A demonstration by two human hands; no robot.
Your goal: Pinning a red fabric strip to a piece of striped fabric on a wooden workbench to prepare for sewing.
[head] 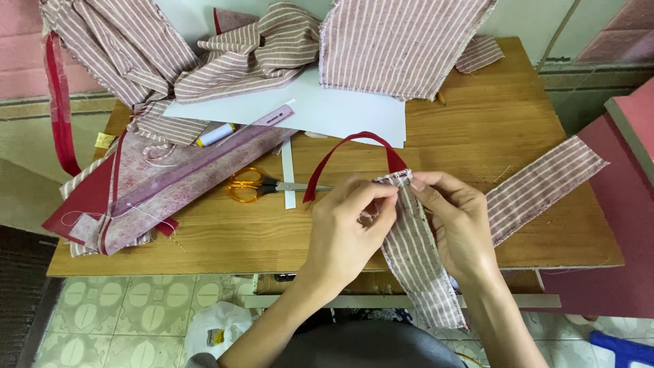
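Both hands meet over the near middle of the wooden worktop (pixel 204 238), working the top end of a striped fabric strip (pixel 415 252) that hangs from the fingers down past the near edge toward the lap. The left hand (pixel 347 228) pinches the strip's upper left edge, thumb and forefinger closed narrowly on the cloth; the right hand (pixel 460 225) holds the upper right corner the same way, fingers closed on the fabric just where a dark red strap (pixel 354 140) meets it. The strap arcs away from the strip's frayed top edge in a loop, its free end coming down to the left, near the tip of the orange-handled scissors (pixel 255 185). Doing this well seems to call for keeping the strap end square to the stripes and the raw top edge level between the two pinches, with even tension so the cloth does not skew. A second striped strip (pixel 545 184) lies flat to the right, partly under the right hand. To the left sit a clear ruler (pixel 204 160) on a pile of pink patterned fabric (pixel 157 197), and a thread spool (pixel 214 135). At the far side, white paper sheets (pixel 327 112) lie beneath heaps of striped cloth (pixel 402 44). Whether the strap is already fixed to the strip cannot be told here.
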